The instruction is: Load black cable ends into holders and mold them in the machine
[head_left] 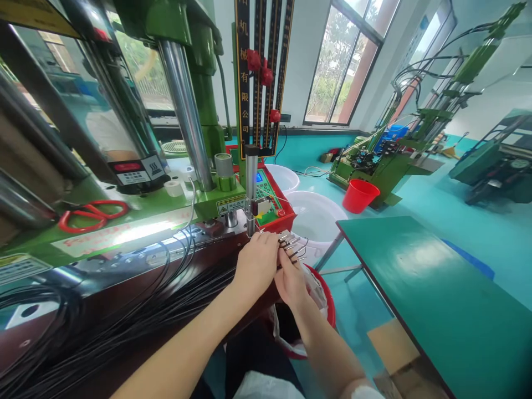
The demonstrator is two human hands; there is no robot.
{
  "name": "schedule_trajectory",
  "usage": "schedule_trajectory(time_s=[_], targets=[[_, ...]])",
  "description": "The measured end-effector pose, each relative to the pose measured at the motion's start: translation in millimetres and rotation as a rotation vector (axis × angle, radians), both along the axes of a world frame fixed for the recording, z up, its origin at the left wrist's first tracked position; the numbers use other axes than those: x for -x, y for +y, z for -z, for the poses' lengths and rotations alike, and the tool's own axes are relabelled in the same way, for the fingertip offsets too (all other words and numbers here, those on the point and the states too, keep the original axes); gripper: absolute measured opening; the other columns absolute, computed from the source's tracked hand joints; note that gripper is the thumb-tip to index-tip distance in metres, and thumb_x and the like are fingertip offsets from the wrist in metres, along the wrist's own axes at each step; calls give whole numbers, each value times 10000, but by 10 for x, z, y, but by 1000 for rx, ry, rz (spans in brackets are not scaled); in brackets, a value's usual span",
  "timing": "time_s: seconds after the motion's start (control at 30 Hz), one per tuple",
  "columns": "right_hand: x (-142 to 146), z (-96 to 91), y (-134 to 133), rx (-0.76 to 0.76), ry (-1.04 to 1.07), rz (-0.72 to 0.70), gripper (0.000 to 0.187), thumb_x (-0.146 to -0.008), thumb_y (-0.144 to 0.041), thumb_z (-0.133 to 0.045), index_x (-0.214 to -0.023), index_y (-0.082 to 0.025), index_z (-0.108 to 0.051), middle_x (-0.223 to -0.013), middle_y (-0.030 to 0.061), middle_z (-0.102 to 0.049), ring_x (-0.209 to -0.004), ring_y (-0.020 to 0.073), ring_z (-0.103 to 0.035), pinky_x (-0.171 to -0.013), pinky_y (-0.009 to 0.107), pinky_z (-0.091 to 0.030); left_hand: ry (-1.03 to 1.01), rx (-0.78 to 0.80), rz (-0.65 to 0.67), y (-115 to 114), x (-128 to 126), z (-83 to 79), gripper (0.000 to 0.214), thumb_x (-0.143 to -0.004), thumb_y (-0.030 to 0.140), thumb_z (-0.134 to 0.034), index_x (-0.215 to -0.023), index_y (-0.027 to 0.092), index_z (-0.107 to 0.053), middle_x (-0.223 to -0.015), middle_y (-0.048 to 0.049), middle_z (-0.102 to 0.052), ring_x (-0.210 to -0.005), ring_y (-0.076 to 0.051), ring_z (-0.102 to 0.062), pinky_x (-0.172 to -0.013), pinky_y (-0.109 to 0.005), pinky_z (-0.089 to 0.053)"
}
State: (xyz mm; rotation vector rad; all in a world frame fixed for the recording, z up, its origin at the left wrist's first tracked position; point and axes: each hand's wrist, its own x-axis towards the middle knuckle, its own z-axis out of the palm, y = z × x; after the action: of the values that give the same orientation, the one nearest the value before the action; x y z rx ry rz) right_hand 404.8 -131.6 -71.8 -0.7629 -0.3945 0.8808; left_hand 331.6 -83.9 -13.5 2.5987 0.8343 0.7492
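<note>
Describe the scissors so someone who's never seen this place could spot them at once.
Find the big green machine on the left. On its flat green ledge, left of the shiny steel column, lie the scissors. Their large red loop handles set them apart from the small white rolls to their right.

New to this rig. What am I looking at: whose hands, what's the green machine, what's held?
One view, from a camera worn on the person's head, looking down at their own bare hands. The left hand and right hand together pinch a bunch of cable ends with metal tips, at the front edge of a tall green machine. The black cables trail left across its bench. Red scissors lie on the machine's green bed. A red bucket sits below the hands; a green table stands to the right.
</note>
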Motion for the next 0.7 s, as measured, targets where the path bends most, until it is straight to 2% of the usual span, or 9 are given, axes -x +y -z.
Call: schedule_trajectory(time_s=[0.07,0.2,0.23,0.3,0.37,0.43,0.53,0.63,0.7], targets=[[-16,-22,-22,28,-67,-43,385,-717,-393,-614,-1079,-268,-575,-966,15,-647,-826,151,-594,-681,273,-494,-86,285,66,11,-29,77,176,-836,208,-317,-779,184,-482,-797,-55,-577,-739,-176,-552,-629,-302,-437],[-113,-56,-138,169,-242,-399,433,-802,-428,-482,-1193,-245,-503,-956,55,-640,-443,92,-553,-367,226,-433,-268,1191,222,-59,67,208,210,-818,409,-369,-818,208,-427,-566,35,-488,-398,-83,-428,-358,-188,-302],[-140,-65,-169,181,-291,-487,419,-796,-412,-496,-1172,-229,-526,-994,70,-631,-465,101,-573,-381,233,-448,-299,1378,236,-100,125,236,241,-801,449,-394,-853,216,-419,-527,53,-465,-357,-68,-376,-327,-165,-235],[-190,-93,-211,122,-354,-590,400,-766,-354,-555,-1137,-207,-558,-1088,89,-603,-720,169,-640,-581,285,-521,-348,1617,255,-206,260,302,287,-760,462,-475,-912,226,-417,-489,76,-439,-326,-41,-292,-319,-143,-138],[-234,-144,-209,13,-367,-604,435,-750,-313,-582,-1172,-223,-530,-1172,84,-566,-1018,214,-560,-850,357,-458,-382,1706,246,-326,389,390,322,-722,441,-547,-921,212,-439,-467,90,-408,-316,-19,-231,-323,-142,-96],[-266,-223,-163,-40,-452,-594,470,-778,-303,-557,-1236,-250,-465,-1243,72,-519,-1164,209,-447,-988,404,-326,-419,1713,207,-438,480,486,333,-698,444,-579,-873,179,-476,-454,96,-375,-314,-8,-206,-317,-148,-89],[-256,-367,-45,31,-803,-786,398,-854,-305,-456,-1245,-231,-462,-1283,67,-485,-1205,184,-401,-1034,394,-249,-478,1696,143,-535,537,589,332,-700,465,-572,-780,150,-503,-437,90,-361,-311,-12,-235,-305,-153,-130],[-170,-472,70,83,-1080,-1080,431,-884,-323,-386,-1293,-186,-404,-1303,85,-462,-1207,170,-398,-1023,354,-272,-570,1679,98,-546,552,626,326,-697,455,-579,-742,138,-518,-446,63,-425,-318,-36,-331,-310,-168,-238],[-97,-492,125,77,-1194,-1183,495,-875,-323,-398,-1342,-182,-312,-1342,91,-412,-1223,168,-375,-1011,333,-291,-663,1675,71,-543,568,651,326,-684,441,-598,-733,125,-532,-473,38,-475,-351,-56,-401,-337,-186,-311]])
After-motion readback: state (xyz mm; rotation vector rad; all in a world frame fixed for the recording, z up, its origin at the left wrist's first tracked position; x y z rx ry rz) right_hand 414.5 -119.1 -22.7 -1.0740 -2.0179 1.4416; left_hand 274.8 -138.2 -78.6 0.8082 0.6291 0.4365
